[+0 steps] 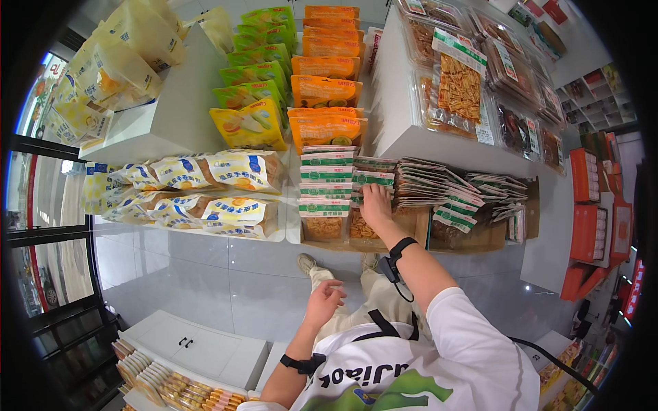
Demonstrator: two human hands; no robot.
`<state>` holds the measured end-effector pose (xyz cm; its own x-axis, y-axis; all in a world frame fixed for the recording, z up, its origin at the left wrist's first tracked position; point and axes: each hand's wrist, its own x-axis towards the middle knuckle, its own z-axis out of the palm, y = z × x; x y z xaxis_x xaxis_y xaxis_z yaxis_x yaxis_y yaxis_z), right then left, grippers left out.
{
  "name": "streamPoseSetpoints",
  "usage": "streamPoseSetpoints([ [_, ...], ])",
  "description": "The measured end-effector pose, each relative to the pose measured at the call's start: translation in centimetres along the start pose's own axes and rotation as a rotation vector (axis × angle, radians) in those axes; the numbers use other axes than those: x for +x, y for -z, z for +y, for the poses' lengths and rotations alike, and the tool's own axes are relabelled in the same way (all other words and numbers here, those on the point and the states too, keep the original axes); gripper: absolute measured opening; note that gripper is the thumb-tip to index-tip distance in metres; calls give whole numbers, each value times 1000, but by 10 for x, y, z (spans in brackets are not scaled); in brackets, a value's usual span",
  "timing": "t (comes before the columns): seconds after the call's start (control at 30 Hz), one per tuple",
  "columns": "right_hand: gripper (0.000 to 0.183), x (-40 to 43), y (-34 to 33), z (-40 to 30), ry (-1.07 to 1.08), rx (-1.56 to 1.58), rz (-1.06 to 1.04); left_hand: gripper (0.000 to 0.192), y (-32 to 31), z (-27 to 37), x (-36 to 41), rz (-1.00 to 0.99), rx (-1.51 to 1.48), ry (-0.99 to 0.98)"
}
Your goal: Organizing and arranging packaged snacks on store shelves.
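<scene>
My right hand (376,204) reaches into a cardboard box (329,244) and touches a row of clear snack packets with green and white header labels (373,180). Its fingertips lie among the packets, so whether they grip one is hidden. Directly left of it stands a similar row of packets (324,208) in the same box. To its right, many more packets lean in an overlapping row (434,180). My left hand (326,302) hangs in front of my body with its fingers loosely bent, holding nothing. Both wrists wear black straps with small devices.
Wrapped bread rolls (234,216) lie at the left. Green pouches (257,67) and orange pouches (326,92) stand in rows beyond the box. Clear trays of snacks (452,97) are stacked on a raised white block (396,131). A white cabinet (205,349) stands behind me.
</scene>
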<state>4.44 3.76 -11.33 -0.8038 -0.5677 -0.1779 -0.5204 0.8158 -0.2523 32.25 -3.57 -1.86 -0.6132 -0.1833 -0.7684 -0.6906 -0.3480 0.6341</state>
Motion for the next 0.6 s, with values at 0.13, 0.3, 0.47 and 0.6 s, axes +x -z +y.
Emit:
streamPoseSetpoints([
  [0.13,33,3,3,0,-10,4,-55,26,3,6,-3,19,6,0],
  [0.3,20,3,-1,3,-41,20,-71,27,-1,4,-4,10,-21,-32],
  [0.47,15,1,20,-7,-75,240,-233,27,-4,3,-10,30,-12,-30],
  [0.6,19,-4,28,-6,-97,188,-305,28,-7,9,-13,43,7,-42],
])
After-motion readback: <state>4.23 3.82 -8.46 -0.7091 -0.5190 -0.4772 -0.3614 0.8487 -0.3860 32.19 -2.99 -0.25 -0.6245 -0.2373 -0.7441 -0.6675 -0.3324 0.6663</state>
